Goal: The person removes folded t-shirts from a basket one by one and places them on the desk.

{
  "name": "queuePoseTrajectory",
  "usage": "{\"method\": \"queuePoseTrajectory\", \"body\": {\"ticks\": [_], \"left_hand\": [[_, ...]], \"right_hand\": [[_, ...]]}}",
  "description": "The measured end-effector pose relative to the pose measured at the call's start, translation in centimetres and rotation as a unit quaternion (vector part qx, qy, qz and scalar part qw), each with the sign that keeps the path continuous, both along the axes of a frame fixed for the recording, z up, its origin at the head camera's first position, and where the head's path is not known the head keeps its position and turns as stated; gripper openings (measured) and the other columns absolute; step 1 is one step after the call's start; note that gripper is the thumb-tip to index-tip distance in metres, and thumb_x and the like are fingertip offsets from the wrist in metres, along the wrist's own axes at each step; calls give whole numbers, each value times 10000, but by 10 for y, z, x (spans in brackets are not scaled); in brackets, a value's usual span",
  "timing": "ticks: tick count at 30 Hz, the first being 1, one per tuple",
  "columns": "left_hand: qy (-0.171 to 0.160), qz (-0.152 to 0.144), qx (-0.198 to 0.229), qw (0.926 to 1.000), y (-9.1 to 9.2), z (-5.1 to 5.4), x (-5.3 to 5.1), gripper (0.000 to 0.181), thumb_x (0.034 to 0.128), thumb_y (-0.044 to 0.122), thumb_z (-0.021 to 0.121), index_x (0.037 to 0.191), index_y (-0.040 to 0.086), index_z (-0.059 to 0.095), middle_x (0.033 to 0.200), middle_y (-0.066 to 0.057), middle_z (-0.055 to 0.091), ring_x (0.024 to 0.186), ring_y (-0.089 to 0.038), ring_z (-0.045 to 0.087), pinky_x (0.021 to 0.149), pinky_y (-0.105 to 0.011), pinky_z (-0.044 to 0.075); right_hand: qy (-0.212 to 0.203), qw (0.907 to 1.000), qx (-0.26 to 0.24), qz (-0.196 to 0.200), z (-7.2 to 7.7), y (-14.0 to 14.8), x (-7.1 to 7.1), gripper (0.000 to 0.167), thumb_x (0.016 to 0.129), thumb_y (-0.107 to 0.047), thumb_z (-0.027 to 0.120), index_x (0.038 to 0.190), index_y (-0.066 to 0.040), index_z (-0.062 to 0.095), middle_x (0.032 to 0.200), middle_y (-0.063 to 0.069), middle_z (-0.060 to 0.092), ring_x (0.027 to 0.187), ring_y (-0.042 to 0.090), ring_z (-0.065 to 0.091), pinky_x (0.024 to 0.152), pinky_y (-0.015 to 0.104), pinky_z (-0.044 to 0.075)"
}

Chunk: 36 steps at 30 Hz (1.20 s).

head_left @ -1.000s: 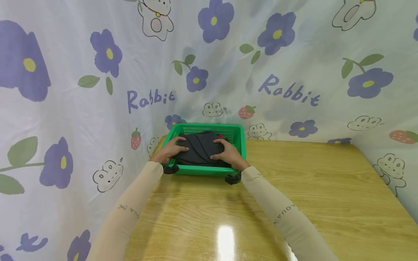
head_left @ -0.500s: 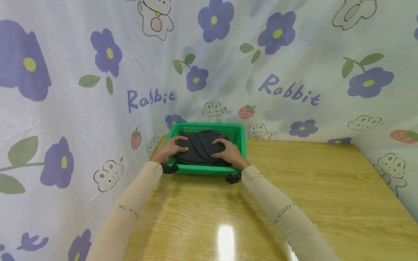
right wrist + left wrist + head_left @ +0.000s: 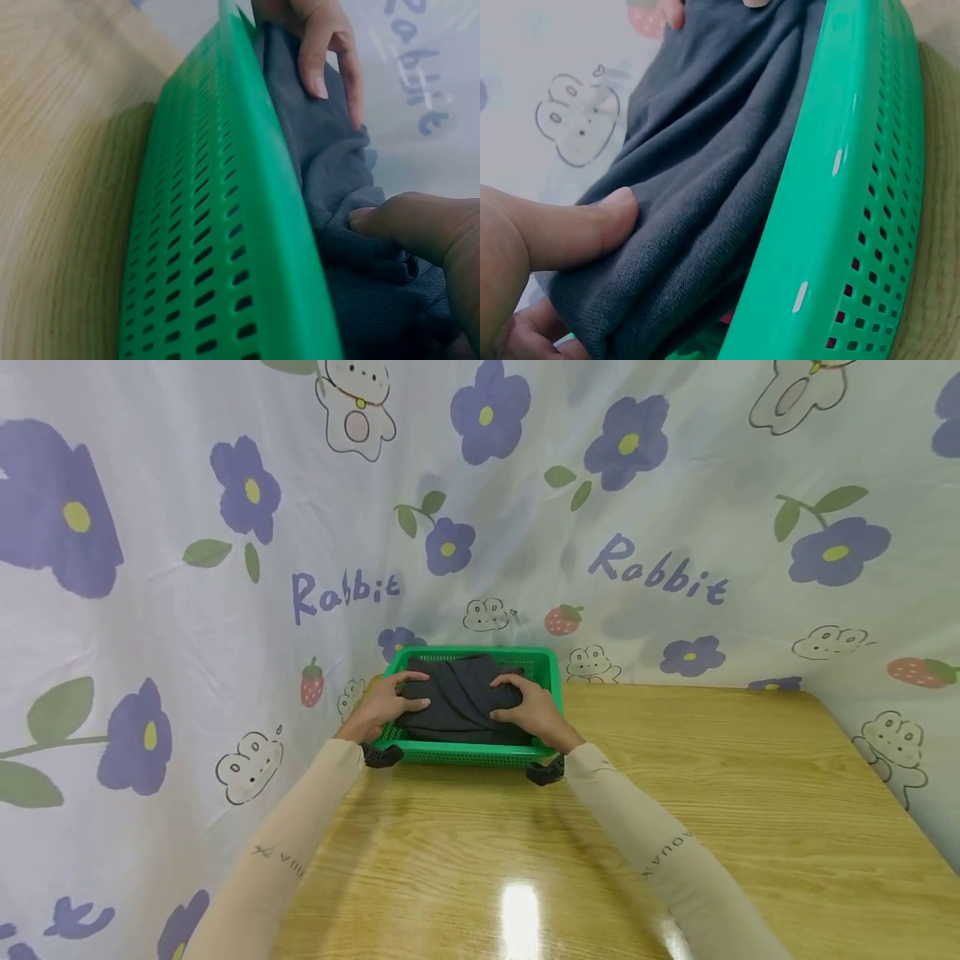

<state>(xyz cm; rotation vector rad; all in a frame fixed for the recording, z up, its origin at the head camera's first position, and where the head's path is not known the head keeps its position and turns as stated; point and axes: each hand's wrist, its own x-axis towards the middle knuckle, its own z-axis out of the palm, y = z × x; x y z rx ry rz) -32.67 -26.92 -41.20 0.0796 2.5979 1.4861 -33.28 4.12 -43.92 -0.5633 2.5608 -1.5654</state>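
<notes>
A dark grey folded cloth (image 3: 461, 697), soft and creased, fills most of the green plastic basket (image 3: 480, 752). My left hand (image 3: 384, 704) grips its left end. In the left wrist view the thumb (image 3: 592, 229) lies on top of the cloth and the other fingers go beneath its edge. At the opposite end my right hand (image 3: 534, 710) holds the cloth, its thumb (image 3: 397, 221) pressed on a bunched fold. The right hand's other fingers are mostly hidden in the right wrist view. Whether the garment is a shirt or trousers cannot be told.
The basket stands on a wooden table (image 3: 712, 802) near its back left corner. A white curtain (image 3: 225, 610) printed with flowers and rabbits hangs behind and to the left. Bits of red and green show under the cloth in the left wrist view.
Both hands have moved slightly apart, with the cloth spread a little wider and raised between them. The red patch seen earlier at its back right is now covered. The head view has shifted slightly.
</notes>
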Motion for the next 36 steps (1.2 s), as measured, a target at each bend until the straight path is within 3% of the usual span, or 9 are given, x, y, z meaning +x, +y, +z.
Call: {"method": "queuePoseTrajectory", "body": {"ticks": [11, 19, 26, 28, 30, 36], "left_hand": [[127, -33, 58, 9999, 8, 8, 8, 557, 932, 233, 799, 1442, 311, 587, 1613, -189, 354, 1436, -403, 404, 1081, -573, 430], [138, 25, 101, 9999, 17, 17, 9, 555, 908, 294, 824, 1410, 373, 601, 1491, -178, 512, 1217, -354, 605, 1018, -532, 492], [376, -80, -205, 9990, 26, 23, 13, 540, 915, 339, 812, 1402, 410, 590, 1580, -174, 404, 1389, -385, 459, 1070, -590, 431], [395, -210, -42, 9990, 29, 25, 15, 549, 928, 303, 802, 1426, 371, 581, 1609, -159, 360, 1429, -384, 411, 1086, -591, 415], [342, -288, 225, 9987, 33, 26, 16, 549, 936, 252, 796, 1433, 340, 580, 1584, -151, 395, 1393, -375, 457, 1071, -572, 437], [214, -443, 672, 9965, 45, 29, 16, 554, 944, 167, 783, 1441, 294, 575, 1355, -166, 598, 1118, -330, 655, 939, -483, 541]], "right_hand": [[55, 9997, -230, 90, 11, 18, 3, 481, 899, -211, 833, 1335, -266, 637, 1570, 69, 419, 1425, 335, 421, 1094, 554, 416], [158, 9997, -205, 27, 22, 30, 6, 474, 899, -224, 833, 1321, -306, 634, 1558, 68, 420, 1413, 332, 432, 1090, 546, 420], [222, 9997, -114, -24, 30, 41, 11, 470, 903, -238, 830, 1321, -319, 630, 1545, 86, 427, 1375, 356, 475, 1063, 552, 449], [309, 9995, -66, -28, 32, 44, 13, 465, 903, -235, 830, 1317, -316, 635, 1548, 88, 433, 1371, 355, 482, 1065, 550, 449], [391, 9992, -45, -16, 34, 48, 14, 464, 903, -231, 830, 1318, -311, 638, 1550, 89, 438, 1370, 355, 485, 1068, 552, 447], [522, 9986, -11, -13, 37, 61, 17, 479, 903, -229, 828, 1334, -295, 631, 1564, 78, 432, 1400, 352, 455, 1081, 561, 432]]}}
